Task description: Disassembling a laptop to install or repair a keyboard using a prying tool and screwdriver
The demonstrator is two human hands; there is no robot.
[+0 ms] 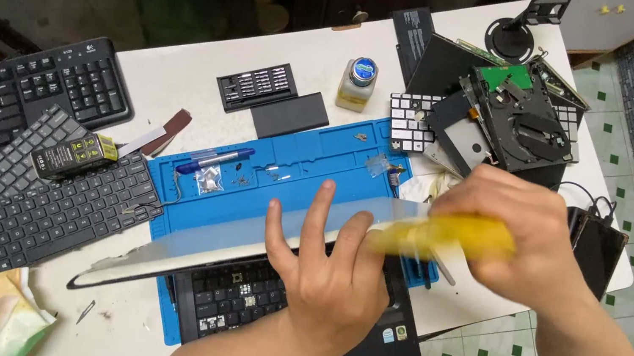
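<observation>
While laptop lid [220,243] is steadied by flat, released left hand [326,278], yellow cloth [445,235] clenched in right hand [526,234] for wiping.

i see a white table [181,69] carrying a blue work mat [292,174], a black keyboard [14,93], loose laptop keyboards [29,207], a black bit case [257,86], a small bottle [358,84], a dismantled laptop chassis [508,115] and an open laptop [294,312].

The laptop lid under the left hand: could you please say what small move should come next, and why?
Probably another short wipe along the laptop lid with the yellow cloth: the right hand grips it at the lid's edge, blurred, while the left hand lies flat on it.
</observation>
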